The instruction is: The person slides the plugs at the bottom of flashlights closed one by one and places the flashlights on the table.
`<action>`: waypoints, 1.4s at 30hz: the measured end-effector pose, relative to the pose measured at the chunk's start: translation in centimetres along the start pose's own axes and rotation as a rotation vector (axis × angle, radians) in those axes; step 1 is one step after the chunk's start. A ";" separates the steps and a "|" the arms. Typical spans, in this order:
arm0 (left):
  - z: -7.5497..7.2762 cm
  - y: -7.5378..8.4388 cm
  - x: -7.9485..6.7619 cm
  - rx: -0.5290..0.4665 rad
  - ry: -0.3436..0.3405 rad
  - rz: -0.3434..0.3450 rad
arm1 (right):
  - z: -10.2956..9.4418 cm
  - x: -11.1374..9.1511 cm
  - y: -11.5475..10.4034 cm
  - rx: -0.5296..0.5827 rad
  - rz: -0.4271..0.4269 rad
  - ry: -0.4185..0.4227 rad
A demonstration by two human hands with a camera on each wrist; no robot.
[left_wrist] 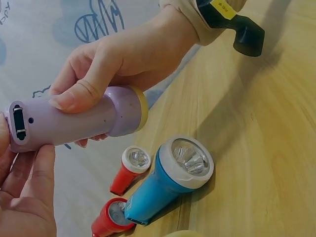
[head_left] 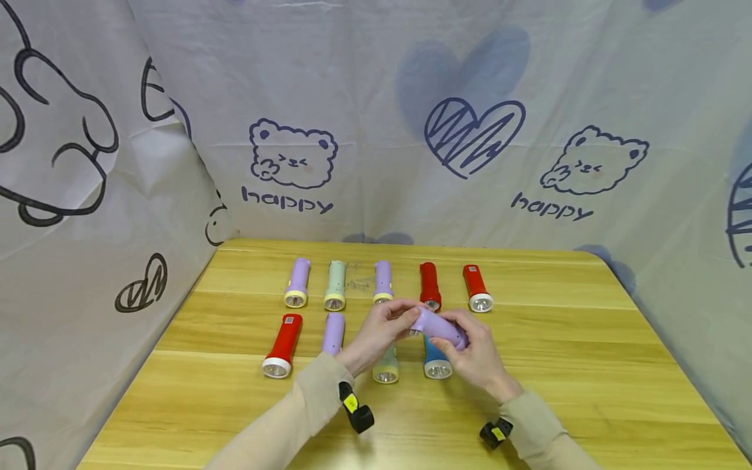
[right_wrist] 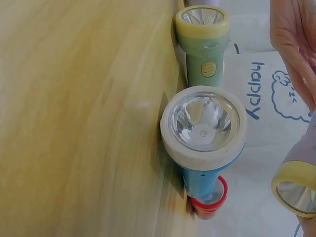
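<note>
Both hands hold a light purple flashlight (head_left: 439, 328) above the table, lying roughly sideways. My left hand (head_left: 378, 331) pinches its tail end between thumb and fingers. Around the body near the lamp end, my right hand (head_left: 477, 352) has its fingers and thumb wrapped. In the left wrist view, two metal prongs (left_wrist: 19, 121) show in a dark slot at the tail. The lamp's yellow rim (right_wrist: 296, 185) appears at the edge of the right wrist view. Beneath the hands lie a blue flashlight (head_left: 437, 367) and a pale green flashlight (head_left: 386, 367), both partly covered.
Flashlights lie in two rows on the wooden table (head_left: 558, 391). The back row has purple (head_left: 298, 277), green (head_left: 336, 281), purple (head_left: 383, 277) and red ones (head_left: 429, 281). A red flashlight (head_left: 284, 339) and a purple flashlight (head_left: 333, 331) are front left. A printed cloth (head_left: 376, 163) hangs behind.
</note>
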State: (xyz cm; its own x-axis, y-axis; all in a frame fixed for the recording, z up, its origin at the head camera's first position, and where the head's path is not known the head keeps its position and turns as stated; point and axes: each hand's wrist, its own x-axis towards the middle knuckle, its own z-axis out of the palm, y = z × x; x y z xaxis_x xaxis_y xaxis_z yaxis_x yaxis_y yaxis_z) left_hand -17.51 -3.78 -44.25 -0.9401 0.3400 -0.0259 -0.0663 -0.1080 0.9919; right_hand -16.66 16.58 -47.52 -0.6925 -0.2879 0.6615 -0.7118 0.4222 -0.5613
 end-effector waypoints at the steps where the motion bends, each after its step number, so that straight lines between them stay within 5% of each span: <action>1: 0.0 0.0 0.0 0.013 0.010 0.011 | 0.0 0.0 0.0 -0.004 -0.004 -0.001; 9: 0.2 0.3 -0.2 0.184 0.078 0.110 | 0.2 -0.3 -0.2 0.005 0.014 -0.035; 16: 0.2 1.0 -0.5 0.264 0.047 0.189 | 0.3 -0.2 -0.2 -0.028 0.004 -0.007; 31: -0.7 0.9 -0.6 0.126 -0.092 0.081 | -0.2 -0.3 0.1 -0.093 -0.067 -0.019; 42: -1.1 0.7 -0.6 0.114 -0.109 0.055 | 0.0 -0.4 0.0 -0.047 -0.059 -0.035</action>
State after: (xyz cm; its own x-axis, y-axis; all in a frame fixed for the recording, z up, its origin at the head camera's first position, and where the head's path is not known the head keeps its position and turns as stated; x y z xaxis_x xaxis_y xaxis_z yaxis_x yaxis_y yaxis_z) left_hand -17.34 -5.14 -43.67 -0.8992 0.4361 0.0360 0.0280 -0.0247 0.9993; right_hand -16.41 16.72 -47.78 -0.6537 -0.3432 0.6745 -0.7459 0.4430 -0.4975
